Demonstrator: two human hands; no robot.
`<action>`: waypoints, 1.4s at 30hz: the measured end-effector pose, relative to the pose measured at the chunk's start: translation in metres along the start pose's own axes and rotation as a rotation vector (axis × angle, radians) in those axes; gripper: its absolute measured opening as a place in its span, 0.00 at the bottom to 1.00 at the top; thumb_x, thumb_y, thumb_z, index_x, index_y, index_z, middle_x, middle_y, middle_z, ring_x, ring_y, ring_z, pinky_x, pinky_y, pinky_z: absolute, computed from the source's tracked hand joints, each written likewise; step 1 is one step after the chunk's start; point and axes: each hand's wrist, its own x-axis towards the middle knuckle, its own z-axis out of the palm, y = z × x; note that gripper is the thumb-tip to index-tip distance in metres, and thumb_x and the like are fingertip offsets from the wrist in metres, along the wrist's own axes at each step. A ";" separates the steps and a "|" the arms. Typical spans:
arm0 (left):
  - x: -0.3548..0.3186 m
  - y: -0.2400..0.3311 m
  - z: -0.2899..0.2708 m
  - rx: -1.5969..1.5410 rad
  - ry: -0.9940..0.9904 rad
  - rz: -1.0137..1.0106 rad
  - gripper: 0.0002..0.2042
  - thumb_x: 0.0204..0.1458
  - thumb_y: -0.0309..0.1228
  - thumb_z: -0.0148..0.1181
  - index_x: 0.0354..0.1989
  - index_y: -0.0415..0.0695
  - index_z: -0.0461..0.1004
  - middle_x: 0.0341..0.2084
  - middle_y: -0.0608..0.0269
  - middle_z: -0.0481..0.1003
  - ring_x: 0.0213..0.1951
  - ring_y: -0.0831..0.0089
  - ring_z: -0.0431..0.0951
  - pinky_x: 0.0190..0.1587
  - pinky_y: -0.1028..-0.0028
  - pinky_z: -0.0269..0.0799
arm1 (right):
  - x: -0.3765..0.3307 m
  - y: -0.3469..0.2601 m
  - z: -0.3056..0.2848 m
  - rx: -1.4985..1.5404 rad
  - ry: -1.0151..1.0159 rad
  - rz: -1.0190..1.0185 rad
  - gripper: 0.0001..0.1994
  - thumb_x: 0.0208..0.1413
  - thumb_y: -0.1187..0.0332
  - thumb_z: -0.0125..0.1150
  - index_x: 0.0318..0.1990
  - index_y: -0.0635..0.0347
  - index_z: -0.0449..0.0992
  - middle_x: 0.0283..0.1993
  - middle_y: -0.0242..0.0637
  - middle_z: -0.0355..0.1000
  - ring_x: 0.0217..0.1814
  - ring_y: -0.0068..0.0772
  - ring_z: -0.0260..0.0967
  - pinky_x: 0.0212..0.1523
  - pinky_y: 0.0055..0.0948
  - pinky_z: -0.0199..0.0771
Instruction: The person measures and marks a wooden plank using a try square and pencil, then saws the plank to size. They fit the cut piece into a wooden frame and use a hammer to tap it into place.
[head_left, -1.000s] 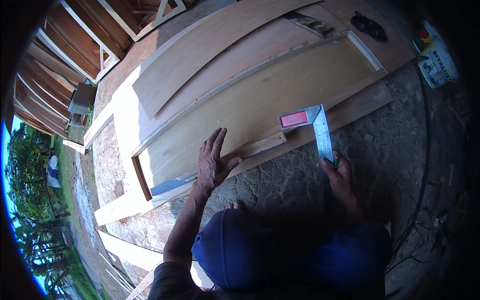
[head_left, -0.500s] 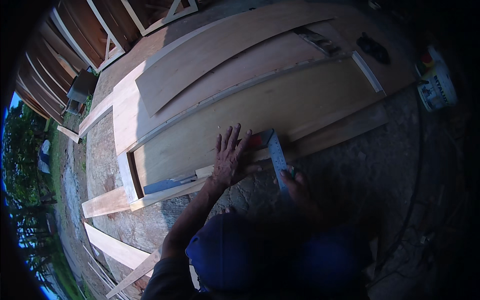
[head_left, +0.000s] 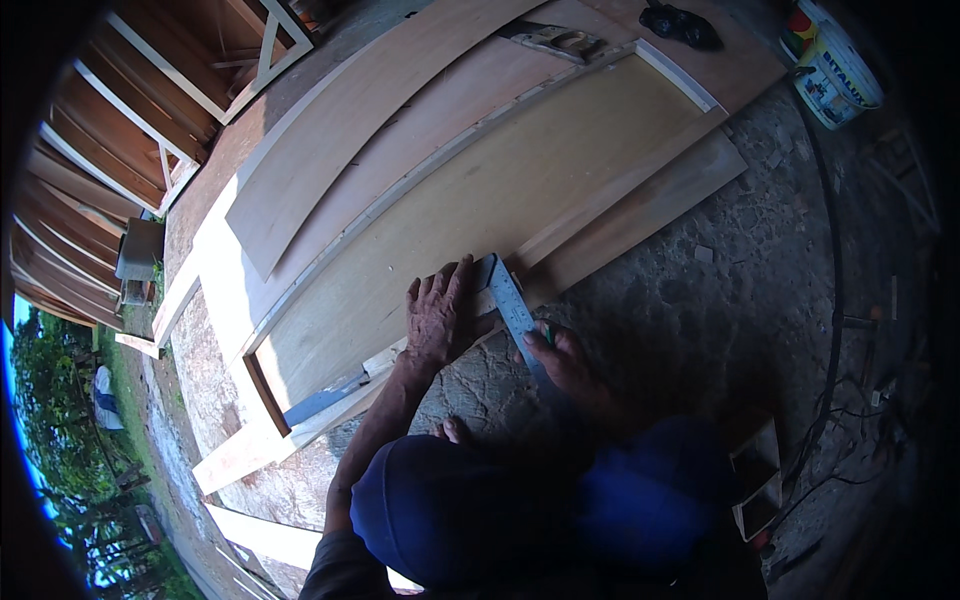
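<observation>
A metal try square [head_left: 514, 305] lies across the near wooden batten of a shallow wooden frame [head_left: 436, 180], its blade pointing toward me. My left hand [head_left: 437, 320] bears down on the square's stock and the batten, fingers bent over them. At the blade's near end is my right hand [head_left: 565, 360], thumb and fingers closed beside the metal. A small green thing [head_left: 548, 333] pokes out of that hand, too hidden to name for certain. To the left of my left hand, a grey-blue strip [head_left: 325, 399] lies along the frame's inner edge.
Beyond the frame lie a loose plywood strip [head_left: 330, 150], a handsaw [head_left: 550, 40] and a black plastic bag [head_left: 682, 25]. A white bucket [head_left: 838, 75] stands at the far right. Wooden door-like frames [head_left: 150, 110] lean at the far left. A dark cable [head_left: 828, 300] crosses the floor.
The view has shifted and turned. My left hand's fingers have gone from spread flat to bent over the square's stock. My right hand stays at the blade.
</observation>
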 end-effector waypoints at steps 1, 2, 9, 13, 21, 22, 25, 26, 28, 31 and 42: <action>0.002 -0.002 0.002 -0.008 0.001 -0.010 0.50 0.44 0.57 0.71 0.74 0.50 0.55 0.64 0.50 0.65 0.63 0.49 0.67 0.65 0.44 0.57 | 0.002 0.002 0.000 -0.006 -0.004 -0.013 0.14 0.70 0.56 0.52 0.40 0.56 0.77 0.33 0.27 0.76 0.36 0.17 0.68 0.43 0.25 0.68; 0.002 -0.004 0.004 -0.015 0.001 -0.020 0.49 0.45 0.57 0.71 0.74 0.49 0.56 0.63 0.50 0.67 0.61 0.49 0.68 0.64 0.46 0.60 | 0.003 0.004 0.000 -0.012 -0.008 -0.027 0.15 0.70 0.56 0.52 0.41 0.57 0.77 0.33 0.27 0.76 0.36 0.17 0.68 0.43 0.25 0.68; 0.008 0.002 0.008 -0.052 0.032 0.023 0.46 0.46 0.55 0.71 0.71 0.46 0.60 0.58 0.50 0.70 0.57 0.49 0.70 0.58 0.51 0.65 | -0.004 -0.007 -0.020 -0.136 0.076 0.063 0.20 0.71 0.51 0.49 0.39 0.56 0.79 0.33 0.28 0.76 0.36 0.19 0.68 0.41 0.27 0.68; 0.007 0.000 0.003 0.010 -0.007 -0.009 0.46 0.45 0.55 0.72 0.69 0.43 0.60 0.56 0.48 0.71 0.56 0.50 0.70 0.57 0.53 0.63 | 0.013 -0.005 -0.025 -0.252 0.393 -0.146 0.29 0.72 0.44 0.42 0.43 0.62 0.81 0.29 0.30 0.73 0.33 0.22 0.65 0.37 0.27 0.66; 0.008 0.004 0.007 0.044 -0.018 -0.006 0.47 0.47 0.58 0.70 0.70 0.41 0.59 0.58 0.45 0.70 0.57 0.49 0.69 0.59 0.53 0.61 | 0.011 -0.080 -0.045 -0.261 0.318 -0.059 0.20 0.72 0.56 0.52 0.44 0.65 0.81 0.41 0.46 0.81 0.41 0.39 0.80 0.41 0.33 0.78; 0.009 0.003 0.009 0.057 -0.014 0.005 0.47 0.47 0.58 0.70 0.70 0.41 0.58 0.58 0.45 0.70 0.57 0.49 0.69 0.59 0.53 0.61 | 0.014 -0.079 -0.043 -0.324 0.313 -0.177 0.18 0.70 0.57 0.53 0.44 0.65 0.81 0.41 0.46 0.81 0.40 0.38 0.81 0.40 0.33 0.78; 0.007 0.001 0.010 0.056 0.019 0.031 0.48 0.47 0.58 0.69 0.70 0.41 0.58 0.58 0.46 0.70 0.57 0.48 0.69 0.59 0.53 0.61 | 0.025 -0.069 -0.034 -0.481 0.294 -0.463 0.13 0.67 0.63 0.59 0.45 0.64 0.80 0.40 0.46 0.81 0.40 0.38 0.82 0.38 0.32 0.78; 0.007 0.001 0.010 0.048 0.033 0.038 0.48 0.47 0.58 0.69 0.70 0.41 0.58 0.58 0.46 0.70 0.57 0.48 0.69 0.59 0.53 0.61 | 0.029 -0.065 -0.032 -0.513 0.300 -0.508 0.11 0.65 0.64 0.60 0.46 0.64 0.80 0.40 0.46 0.81 0.40 0.39 0.82 0.38 0.32 0.79; 0.008 -0.003 0.013 0.035 0.045 0.050 0.47 0.47 0.58 0.69 0.71 0.45 0.58 0.59 0.48 0.69 0.55 0.47 0.69 0.58 0.50 0.64 | 0.034 -0.061 -0.028 -0.566 0.285 -0.506 0.10 0.64 0.67 0.61 0.47 0.63 0.78 0.39 0.47 0.80 0.41 0.41 0.82 0.39 0.34 0.79; 0.009 0.000 0.010 0.026 0.025 0.023 0.46 0.47 0.59 0.69 0.71 0.47 0.58 0.59 0.49 0.69 0.55 0.47 0.70 0.57 0.49 0.65 | 0.036 -0.057 -0.028 -0.618 0.222 -0.425 0.10 0.62 0.69 0.62 0.48 0.61 0.77 0.39 0.46 0.80 0.41 0.44 0.81 0.40 0.36 0.80; 0.004 0.002 0.006 0.034 -0.009 -0.015 0.45 0.48 0.56 0.69 0.71 0.49 0.57 0.60 0.50 0.68 0.58 0.48 0.68 0.58 0.51 0.64 | 0.048 -0.055 -0.027 -0.739 0.088 -0.481 0.09 0.61 0.74 0.59 0.48 0.64 0.77 0.39 0.49 0.78 0.42 0.48 0.80 0.42 0.38 0.80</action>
